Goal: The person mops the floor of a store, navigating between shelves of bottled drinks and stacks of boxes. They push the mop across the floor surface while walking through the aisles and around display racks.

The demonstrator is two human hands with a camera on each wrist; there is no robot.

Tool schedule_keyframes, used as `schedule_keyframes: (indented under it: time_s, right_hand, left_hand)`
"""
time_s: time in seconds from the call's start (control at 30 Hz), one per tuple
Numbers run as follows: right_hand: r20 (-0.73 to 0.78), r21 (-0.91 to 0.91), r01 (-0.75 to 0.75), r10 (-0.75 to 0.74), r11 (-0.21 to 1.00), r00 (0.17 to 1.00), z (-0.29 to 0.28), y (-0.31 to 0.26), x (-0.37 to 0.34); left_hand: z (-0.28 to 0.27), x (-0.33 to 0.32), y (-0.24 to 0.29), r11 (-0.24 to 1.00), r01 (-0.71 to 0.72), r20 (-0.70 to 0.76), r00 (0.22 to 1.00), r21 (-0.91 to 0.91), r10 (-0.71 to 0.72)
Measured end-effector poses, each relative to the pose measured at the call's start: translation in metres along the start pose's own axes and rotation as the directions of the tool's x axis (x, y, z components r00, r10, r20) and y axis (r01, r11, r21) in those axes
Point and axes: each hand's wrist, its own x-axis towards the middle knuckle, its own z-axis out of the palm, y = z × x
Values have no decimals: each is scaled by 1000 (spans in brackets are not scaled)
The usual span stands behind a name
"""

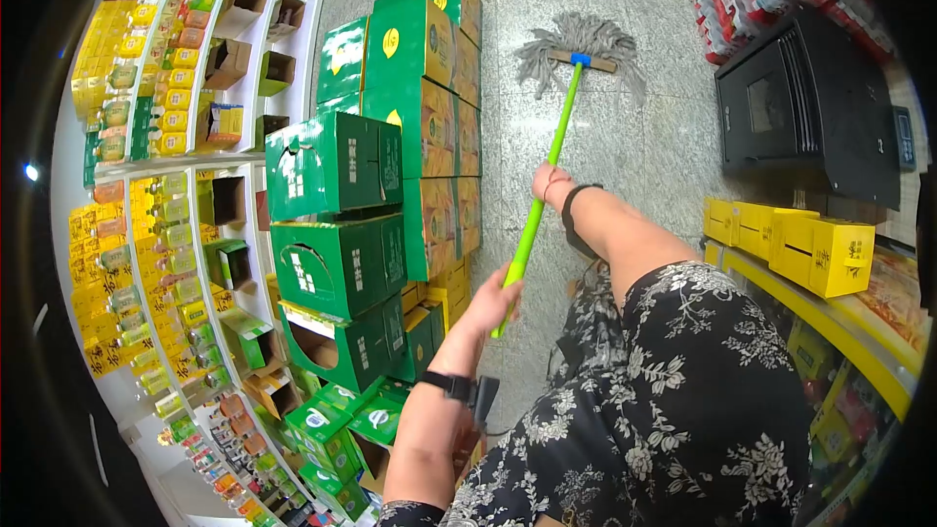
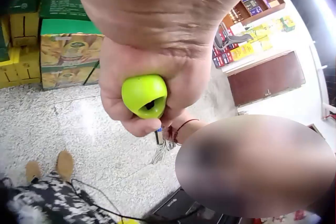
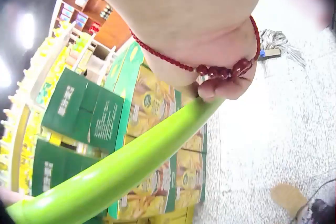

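A mop with a lime-green handle [image 1: 549, 166] reaches forward from the person's body. Its grey string head [image 1: 586, 37] lies spread on the speckled floor, joined at a blue clamp on a flat bar. My left hand [image 1: 497, 301] grips the handle near its butt end; in the left wrist view the fingers wrap round the hollow green end cap [image 2: 145, 96]. Farther up the shaft, my right hand [image 1: 554, 182] holds the handle, and its curled fingers show in the right wrist view below a red beaded bracelet [image 3: 220, 70].
Stacked green cartons [image 1: 337, 166] stand left of the mop, beside shelves of bottles [image 1: 176, 88]. On the right are a black cabinet-like unit [image 1: 820, 107], yellow boxes [image 1: 795, 239] on a yellow-edged counter, and red-and-white packs [image 1: 727, 0]. The floor [image 1: 517, 117] runs between.
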Motion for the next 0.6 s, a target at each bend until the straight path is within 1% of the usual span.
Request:
schedule_keyframes:
  time_s: [0.07, 0.1, 0.17, 0.2, 0.23, 0.27, 0.3, 0.4, 0.43, 0.47, 0.5, 0.53, 0.57, 0.6]
  right_hand:
    - [-80, 138, -75, 87, 988, 993, -6, 15, 43]
    - [-77, 137, -79, 90, 987, 993, -19, 15, 43]
    - [-108, 249, -173, 204, 953, 973, -56, 12, 35]
    - [-106, 249, -177, 208, 952, 972, -60, 13, 42]
    - [-104, 186, -179, 200, 966, 974, -66, 14, 49]
    - [-102, 123, -181, 194, 976, 976, -68, 14, 54]
    - [-99, 125, -184, 197, 975, 975, -66, 14, 53]
    - [-101, 255, -213, 245, 943, 964, -63, 9, 46]
    - [-203, 318, -197, 270, 927, 941, -24, 27, 79]
    - [-23, 217, -349, 362, 912, 932, 19, 42, 140]
    - [25, -80, -129, 132, 988, 991, 8, 24, 110]
    - [132, -353, 120, -78, 928, 988, -1, 8, 70]
    - [50, -123, 2, 5, 992, 999, 9, 1, 45]
    - [-5, 122, -101, 103, 987, 995, 25, -4, 22]
  left_hand:
    - [-2, 28, 31, 1000, -13, 3, 1000, -13, 13]
    - [-1, 38, 43, 999, -32, -1, 999, -35, 32]
    - [3, 52, 67, 998, -19, -2, 1000, -56, 19]
    - [4, 57, 75, 997, -4, -10, 1000, -76, 3]
    - [5, 62, 79, 993, -10, -6, 1000, -118, 9]
    - [5, 66, 84, 993, -10, -3, 1000, -116, 10]
    - [5, 66, 88, 992, -6, -15, 1000, -124, 4]
    - [9, 59, 81, 989, -9, -33, 999, -145, 4]
    - [10, 53, 76, 987, -19, -44, 999, -159, 12]
    - [8, 47, 65, 987, -26, -54, 998, -159, 17]
    - [5, 41, 49, 989, -11, -18, 1000, -150, 9]
    - [3, 31, 35, 990, 1, 23, 1000, -140, 2]
    - [4, 11, 23, 993, -7, 9, 1000, -119, 8]
    - [1, -5, 4, 993, -14, 3, 1000, -120, 14]
